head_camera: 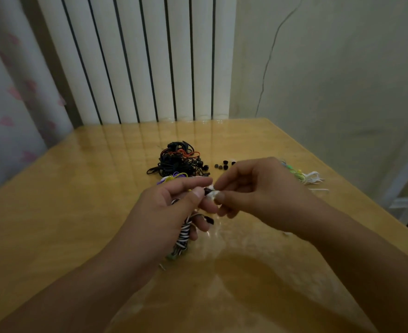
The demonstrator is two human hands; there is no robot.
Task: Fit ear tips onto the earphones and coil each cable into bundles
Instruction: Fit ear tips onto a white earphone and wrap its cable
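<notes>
My left hand (171, 212) grips a black-and-white striped earphone cable (183, 233) that hangs below the palm, and its thumb and forefinger pinch the earbud (208, 190). My right hand (253, 188) pinches a white ear tip (216, 194) against that earbud, with the fingertips of both hands meeting. Several loose dark ear tips (222, 165) lie on the table just beyond my right hand. A tangled pile of black earphones (176, 162) sits farther back, with yellow and purple cables (174, 177) at its near edge.
The wooden table (78, 188) has a glossy top. Green and white earphones (306, 176) lie near its right edge. A white radiator (135, 58) stands behind the table, a curtain at left and a wall at right.
</notes>
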